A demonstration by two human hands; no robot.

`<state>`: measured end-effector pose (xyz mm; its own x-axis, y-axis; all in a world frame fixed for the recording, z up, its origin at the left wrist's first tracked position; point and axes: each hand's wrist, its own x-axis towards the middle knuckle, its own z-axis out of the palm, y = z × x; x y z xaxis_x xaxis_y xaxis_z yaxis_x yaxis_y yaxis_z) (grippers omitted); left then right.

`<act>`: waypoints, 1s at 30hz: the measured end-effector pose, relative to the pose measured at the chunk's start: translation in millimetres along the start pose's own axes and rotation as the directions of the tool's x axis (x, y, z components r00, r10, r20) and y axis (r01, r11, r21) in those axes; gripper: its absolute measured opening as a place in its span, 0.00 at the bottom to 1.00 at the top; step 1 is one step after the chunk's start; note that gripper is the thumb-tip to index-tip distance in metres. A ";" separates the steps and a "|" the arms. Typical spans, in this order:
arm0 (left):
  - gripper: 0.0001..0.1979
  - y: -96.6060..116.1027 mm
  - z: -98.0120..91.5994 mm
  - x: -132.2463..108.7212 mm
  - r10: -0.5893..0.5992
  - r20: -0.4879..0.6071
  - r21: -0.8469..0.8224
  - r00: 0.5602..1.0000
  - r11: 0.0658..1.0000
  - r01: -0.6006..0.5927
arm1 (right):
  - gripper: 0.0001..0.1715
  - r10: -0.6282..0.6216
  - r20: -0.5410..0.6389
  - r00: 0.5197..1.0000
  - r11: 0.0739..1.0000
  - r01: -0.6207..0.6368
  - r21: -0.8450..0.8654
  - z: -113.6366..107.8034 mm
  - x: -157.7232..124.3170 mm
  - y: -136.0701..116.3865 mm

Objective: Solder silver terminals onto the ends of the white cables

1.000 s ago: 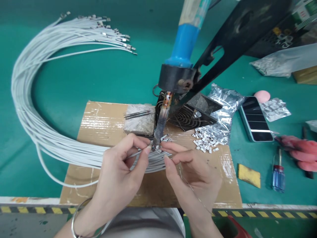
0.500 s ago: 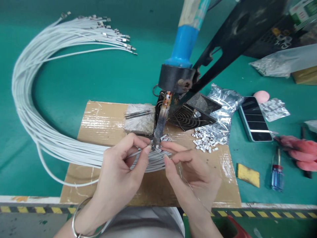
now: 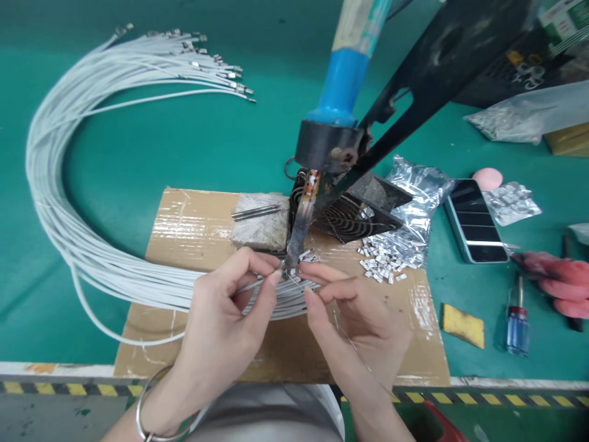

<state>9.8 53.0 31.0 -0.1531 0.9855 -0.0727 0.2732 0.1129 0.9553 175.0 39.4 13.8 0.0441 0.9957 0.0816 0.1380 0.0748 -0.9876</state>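
Note:
My left hand (image 3: 234, 307) is closed, thumb and forefinger pinching the end of a white cable under the soldering iron (image 3: 301, 233). The iron is clamped upright, tip down, and its blue handle rises above. My right hand (image 3: 354, 313) is closed on a thin solder wire (image 3: 354, 347), which trails across the palm towards the wrist. The wire's front end reaches the iron tip between both hands; the exact contact is too small to make out. Below the fingers runs the bundle of white cables (image 3: 151, 279), curving round to the left with metal terminals (image 3: 230, 73) at its far end.
Cardboard (image 3: 414, 337) lies under the work. A block (image 3: 260, 227) with metal rods stands behind my left hand. To the right are small metal pieces (image 3: 381, 264), a plastic bag (image 3: 416, 202), a phone (image 3: 476, 221), a yellow sponge (image 3: 463, 325) and a screwdriver (image 3: 518, 328). A black bracket (image 3: 432, 86) slants overhead.
Both hands keep their places at the iron tip. The whole view has shifted very slightly; nothing has been taken up or let go.

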 end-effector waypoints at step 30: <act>0.08 -2.9 -0.2 0.0 0.049 -0.013 -0.053 0.999 0.997 -0.050 | 0.12 -0.032 0.013 0.999 0.999 0.032 -0.019 -0.1 -1.5 1.8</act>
<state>8.9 52.7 28.3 -0.1513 0.9883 -0.0218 0.2296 0.0565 0.9716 175.2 38.0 12.0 0.0265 0.9934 0.1112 0.1581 0.1056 -0.9818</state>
